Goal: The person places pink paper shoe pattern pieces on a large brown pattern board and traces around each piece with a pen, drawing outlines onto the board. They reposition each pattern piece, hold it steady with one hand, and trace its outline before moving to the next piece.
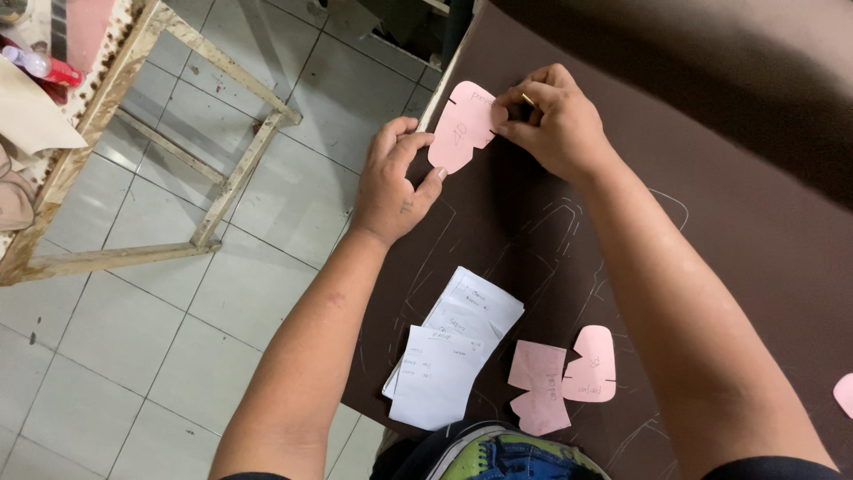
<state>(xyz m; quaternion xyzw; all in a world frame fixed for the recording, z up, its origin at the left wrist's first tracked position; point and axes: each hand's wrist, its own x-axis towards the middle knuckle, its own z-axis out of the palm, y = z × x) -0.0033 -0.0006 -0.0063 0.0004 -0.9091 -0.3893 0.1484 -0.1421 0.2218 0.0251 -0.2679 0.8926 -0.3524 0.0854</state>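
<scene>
A pink paper pattern piece [459, 126] lies flat near the left edge of a dark brown sheet [737, 222]. My left hand [393, 178] presses on its lower left side, thumb against the piece. My right hand [551, 120] sits at the piece's right edge, fingers closed around a thin pencil-like tool that barely shows. Faint traced outlines mark the brown sheet below my hands.
White paper slips [453, 347] lie stacked near the sheet's near edge, with two more pink pattern pieces [569, 373] beside them and another [844, 394] at the far right. A wooden table frame [178, 151] stands on the tiled floor at left.
</scene>
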